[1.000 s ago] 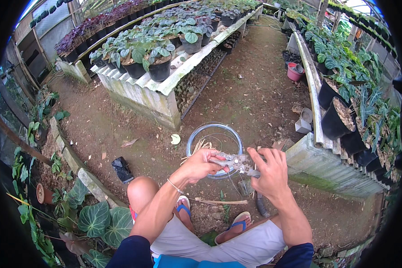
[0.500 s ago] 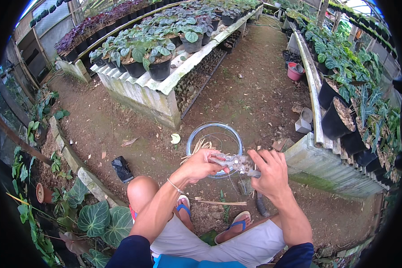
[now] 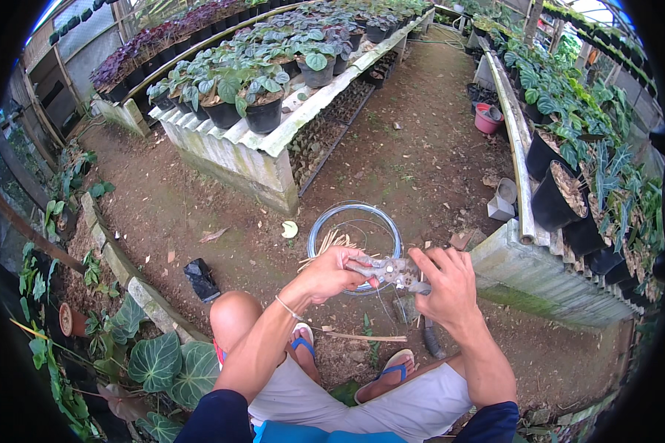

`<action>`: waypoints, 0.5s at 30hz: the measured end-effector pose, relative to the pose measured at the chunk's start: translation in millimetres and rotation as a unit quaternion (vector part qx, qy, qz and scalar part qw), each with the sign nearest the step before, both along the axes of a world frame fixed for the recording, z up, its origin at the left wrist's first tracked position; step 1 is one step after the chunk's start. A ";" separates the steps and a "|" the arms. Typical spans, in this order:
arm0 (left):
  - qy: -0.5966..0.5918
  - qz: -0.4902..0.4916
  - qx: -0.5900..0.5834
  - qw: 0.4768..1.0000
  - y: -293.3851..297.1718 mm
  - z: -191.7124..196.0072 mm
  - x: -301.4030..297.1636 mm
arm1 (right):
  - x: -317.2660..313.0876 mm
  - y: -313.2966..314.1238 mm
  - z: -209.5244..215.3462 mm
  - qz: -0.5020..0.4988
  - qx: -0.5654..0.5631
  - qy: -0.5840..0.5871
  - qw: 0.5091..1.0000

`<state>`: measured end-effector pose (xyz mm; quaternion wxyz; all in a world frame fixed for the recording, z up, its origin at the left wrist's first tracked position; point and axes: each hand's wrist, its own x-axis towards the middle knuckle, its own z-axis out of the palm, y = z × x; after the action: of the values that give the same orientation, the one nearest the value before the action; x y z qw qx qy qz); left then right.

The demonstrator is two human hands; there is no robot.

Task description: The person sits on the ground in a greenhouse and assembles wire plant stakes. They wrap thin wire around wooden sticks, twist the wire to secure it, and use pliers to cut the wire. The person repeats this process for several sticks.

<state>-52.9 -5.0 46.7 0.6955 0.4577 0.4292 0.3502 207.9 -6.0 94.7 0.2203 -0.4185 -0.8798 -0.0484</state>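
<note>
A pair of worn grey pliers (image 3: 386, 270) is held crosswise between my two hands, above the ground in front of my knees. My left hand (image 3: 331, 276) is closed around its left end, at the handles. At the other end, the fingers and thumb of my right hand (image 3: 448, 286) are bent around the pliers' tip; whether a wire is pinched there is hidden. Behind and below the pliers lies a coil of silvery wire (image 3: 396, 226) on the soil. A small bundle of thin tan sticks (image 3: 334, 242) rests at the coil's left side, partly behind my left hand.
A bench of corrugated sheet (image 3: 229, 166) with potted plants stands ahead on the left, another bench (image 3: 547, 273) on the right. A black packet (image 3: 201, 279) lies near my left knee. Grey pots (image 3: 502, 199) and a pink pot (image 3: 488, 118) sit along the right bench.
</note>
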 end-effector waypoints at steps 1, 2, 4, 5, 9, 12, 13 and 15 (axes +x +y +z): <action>0.005 0.001 -0.004 1.000 -0.1 0.6 0.1 | -0.1 -0.3 -0.2 -0.001 -0.002 -0.001 1.000; 0.003 0.000 -0.004 1.000 -0.3 1.1 0.0 | -0.2 -0.5 -0.3 -0.003 -0.007 -0.006 1.000; 0.007 -0.005 -0.003 1.000 -0.6 1.9 -0.7 | -0.5 -0.6 -0.7 -0.002 -0.002 -0.002 1.000; 0.000 -0.004 -0.003 1.000 -0.6 2.1 -1.0 | -0.7 -0.4 -0.9 -0.004 -0.006 -0.004 1.000; 0.000 -0.002 0.001 1.000 -0.7 1.6 -2.0 | -1.3 0.5 -0.7 0.003 0.004 0.006 1.000; 0.002 -0.003 0.003 1.000 -0.8 1.6 -1.7 | -0.7 0.5 -0.1 0.005 0.002 0.010 1.000; 0.014 -0.004 0.002 1.000 -1.0 2.0 -1.5 | -0.5 0.1 0.0 0.004 0.000 0.010 1.000; 0.004 0.000 0.006 1.000 -1.7 3.5 -0.6 | -0.1 -0.3 0.1 0.004 -0.005 0.013 1.000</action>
<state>-53.5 -6.7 50.2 0.6914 0.4632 0.4295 0.3508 207.8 -6.3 94.8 0.2295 -0.4169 -0.8787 -0.0382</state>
